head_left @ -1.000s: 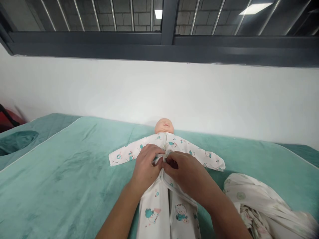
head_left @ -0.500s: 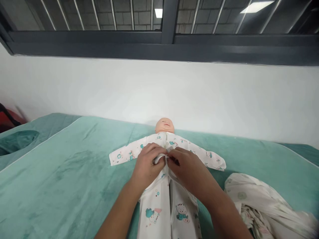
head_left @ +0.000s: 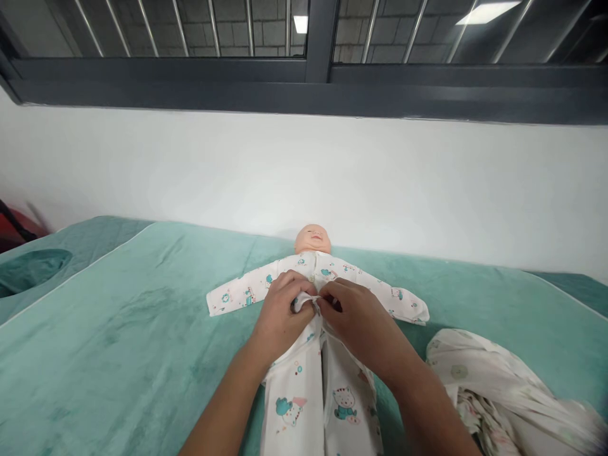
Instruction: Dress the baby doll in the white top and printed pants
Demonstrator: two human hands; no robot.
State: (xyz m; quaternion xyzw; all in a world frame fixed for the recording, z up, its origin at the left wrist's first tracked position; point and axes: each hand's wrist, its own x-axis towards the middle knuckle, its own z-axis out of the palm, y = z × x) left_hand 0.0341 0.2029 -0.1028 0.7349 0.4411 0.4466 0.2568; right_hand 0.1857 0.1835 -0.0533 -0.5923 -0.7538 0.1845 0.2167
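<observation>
A baby doll (head_left: 312, 239) lies on its back, its head toward the wall. It wears a white printed baby shirt (head_left: 247, 286) with both sleeves spread out, and matching printed trousers (head_left: 292, 405) below. Over the doll's belly, my left hand (head_left: 285, 310) pinches the front edge of the shirt, lifting a small fold. Right beside it, my right hand (head_left: 351, 316) pinches the same front edge from the other side. The fingertips of both hands nearly meet at the middle opening. Whatever fastener lies between them is hidden by the fingers.
A green blanket (head_left: 142, 316) covers the bed. Crumpled white printed cloth (head_left: 503, 380) lies at the right, close to my right forearm. Behind the bed rises a white wall (head_left: 304, 171) under a dark window frame (head_left: 190, 82). A red object (head_left: 16, 228) shows at the far left.
Both hands keep their pinch on the shirt front with only tiny finger movement. The view has shifted very slightly; the doll and clothes lie as before.
</observation>
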